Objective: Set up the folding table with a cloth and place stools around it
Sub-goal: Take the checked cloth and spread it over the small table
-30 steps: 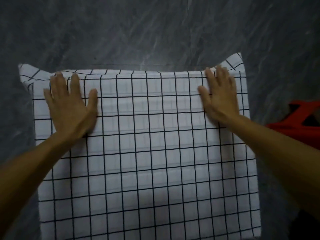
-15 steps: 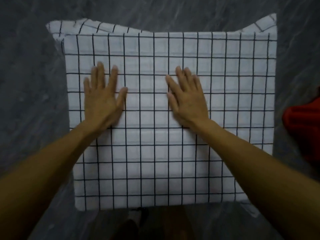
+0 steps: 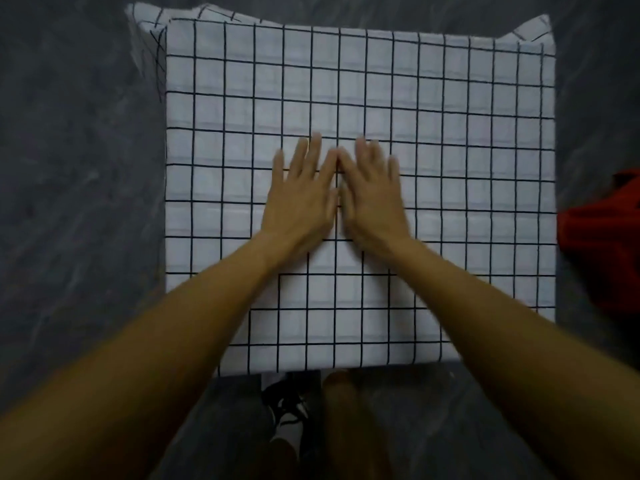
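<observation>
Table top fully covered by my white cloth (image 3: 450, 140) with a black grid; the table itself is hidden beneath it. Cloth lies flat on top, with corners hanging off at far left and far right. Both my palms lie flat on it near the centre, left hand (image 3: 299, 199) and right hand (image 3: 372, 202) side by side, fingers spread, edges touching. Dark grey marbled floor (image 3: 76, 202) surrounds the table. On the floor at right, close beside the cloth edge, a red object (image 3: 602, 244), partly out of frame.
</observation>
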The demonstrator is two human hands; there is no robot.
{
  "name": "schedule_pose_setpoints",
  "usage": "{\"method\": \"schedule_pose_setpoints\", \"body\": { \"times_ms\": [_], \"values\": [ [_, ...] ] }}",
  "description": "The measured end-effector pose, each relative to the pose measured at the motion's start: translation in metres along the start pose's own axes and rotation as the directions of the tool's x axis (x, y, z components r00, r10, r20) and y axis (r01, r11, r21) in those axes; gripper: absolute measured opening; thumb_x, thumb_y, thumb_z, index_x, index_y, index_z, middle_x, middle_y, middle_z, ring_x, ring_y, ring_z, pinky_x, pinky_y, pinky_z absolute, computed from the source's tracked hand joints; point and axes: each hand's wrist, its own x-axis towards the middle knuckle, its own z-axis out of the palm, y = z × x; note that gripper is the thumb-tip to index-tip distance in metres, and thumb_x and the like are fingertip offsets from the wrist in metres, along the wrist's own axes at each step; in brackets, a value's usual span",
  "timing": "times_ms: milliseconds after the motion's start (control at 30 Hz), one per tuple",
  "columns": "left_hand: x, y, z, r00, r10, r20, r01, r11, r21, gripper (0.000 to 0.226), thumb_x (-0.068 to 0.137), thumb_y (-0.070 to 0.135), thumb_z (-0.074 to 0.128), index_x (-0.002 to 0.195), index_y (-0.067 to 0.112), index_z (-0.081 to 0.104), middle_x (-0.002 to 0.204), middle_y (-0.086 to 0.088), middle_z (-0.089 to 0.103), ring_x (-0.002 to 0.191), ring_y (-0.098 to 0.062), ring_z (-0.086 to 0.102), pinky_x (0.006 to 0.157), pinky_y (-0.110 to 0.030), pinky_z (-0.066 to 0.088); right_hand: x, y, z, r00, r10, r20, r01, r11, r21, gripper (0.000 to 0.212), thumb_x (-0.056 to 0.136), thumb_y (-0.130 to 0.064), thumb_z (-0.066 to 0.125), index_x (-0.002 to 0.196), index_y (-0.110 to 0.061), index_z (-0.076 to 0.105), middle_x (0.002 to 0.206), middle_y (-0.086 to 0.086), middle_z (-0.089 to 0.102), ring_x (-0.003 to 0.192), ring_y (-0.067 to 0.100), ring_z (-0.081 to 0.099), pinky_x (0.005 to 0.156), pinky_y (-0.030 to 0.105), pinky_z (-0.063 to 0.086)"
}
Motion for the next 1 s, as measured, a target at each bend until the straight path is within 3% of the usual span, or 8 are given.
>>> {"method": "schedule_pose_setpoints", "body": {
  "times_ms": [133,233,367,433,567,667,767,1000],
  "values": [
    [-0.014,-0.048,0.009,0.997,0.018,-0.070,-0.017,1.000,0.017,0.061,0.096,0.057,0.012,0.149,0.030,-0.001,0.158,-0.005,-0.009,0.143,-0.019,-0.013,0.115,-0.044,-0.007,-0.011,0.031,0.001,0.999,0.001,-0.045,-0.001,1.000,-0.001,0.056,0.100,-0.043,0.029,0.150,-0.022,0.019,0.160,0.007,0.006,0.147,0.023,-0.002,0.118,0.037,-0.007],
    [-0.028,-0.091,0.007,0.993,-0.055,-0.100,0.055,0.998,0.000,0.066,0.093,0.065,0.012,0.148,0.034,-0.007,0.157,-0.002,-0.014,0.142,-0.017,-0.018,0.114,-0.045,-0.008,-0.039,0.103,-0.013,0.972,0.213,-0.097,-0.214,0.977,0.000,0.060,0.097,-0.054,0.023,0.151,-0.029,0.013,0.160,0.005,0.003,0.147,0.021,-0.004,0.118,0.042,-0.002],
    [-0.046,-0.101,0.000,0.973,-0.217,-0.080,0.219,0.975,0.020,0.067,0.094,0.061,0.010,0.148,0.027,-0.009,0.157,-0.008,-0.015,0.142,-0.024,-0.017,0.113,-0.052,-0.009,-0.075,0.164,-0.031,0.929,0.368,-0.048,-0.370,0.925,-0.084,0.061,0.096,-0.057,0.017,0.150,-0.033,0.004,0.160,0.009,-0.004,0.146,0.025,-0.008,0.117,0.052,0.001],
    [-0.051,-0.078,0.000,0.981,-0.169,-0.097,0.176,0.982,0.071,0.064,0.096,0.053,0.013,0.149,0.020,-0.003,0.157,-0.012,-0.012,0.143,-0.029,-0.013,0.113,-0.055,-0.006,-0.075,0.156,-0.033,0.928,0.368,-0.059,-0.372,0.926,-0.069,0.060,0.097,-0.052,0.016,0.151,-0.029,0.003,0.159,0.012,-0.005,0.146,0.027,-0.008,0.117,0.054,0.001],
    [-0.062,-0.003,0.015,0.994,0.073,-0.087,-0.072,0.997,0.008,0.061,0.097,0.045,0.023,0.150,0.018,0.009,0.157,-0.012,-0.003,0.144,-0.027,-0.005,0.115,-0.051,-0.003,-0.074,0.059,-0.009,0.978,0.159,-0.137,-0.156,0.987,0.030,0.056,0.101,-0.036,0.027,0.152,-0.016,0.013,0.160,0.012,0.004,0.147,0.025,-0.001,0.119,0.046,0.002],
    [-0.082,0.020,0.037,0.997,0.075,-0.019,-0.075,0.997,-0.030,0.060,0.096,0.045,0.018,0.150,0.021,0.007,0.158,-0.010,-0.002,0.144,-0.022,-0.007,0.116,-0.047,-0.004,-0.089,-0.004,0.024,0.998,-0.038,-0.039,0.040,0.998,0.050,0.055,0.100,-0.035,0.031,0.150,-0.015,0.019,0.158,0.015,0.010,0.147,0.028,0.002,0.119,0.041,-0.002],
    [-0.105,-0.004,0.046,0.998,0.034,-0.056,-0.034,0.999,-0.013,0.061,0.097,0.051,0.019,0.150,0.025,0.004,0.158,-0.009,-0.006,0.144,-0.020,-0.011,0.116,-0.044,-0.005,-0.103,0.012,0.031,0.998,-0.068,-0.010,0.068,0.998,-0.008,0.056,0.101,-0.040,0.029,0.151,-0.019,0.018,0.159,0.011,0.007,0.147,0.024,-0.001,0.118,0.038,-0.004],
    [-0.140,-0.069,0.030,0.939,-0.338,-0.070,0.332,0.940,-0.079,0.062,0.095,0.055,0.021,0.149,0.029,0.003,0.158,-0.010,-0.006,0.144,-0.024,-0.011,0.115,-0.051,-0.003,-0.171,0.146,-0.009,0.946,0.325,-0.003,-0.324,0.944,-0.064,0.061,0.098,-0.050,0.022,0.152,-0.027,0.006,0.160,0.006,-0.005,0.146,0.022,-0.009,0.117,0.048,-0.002]
  ]
}}
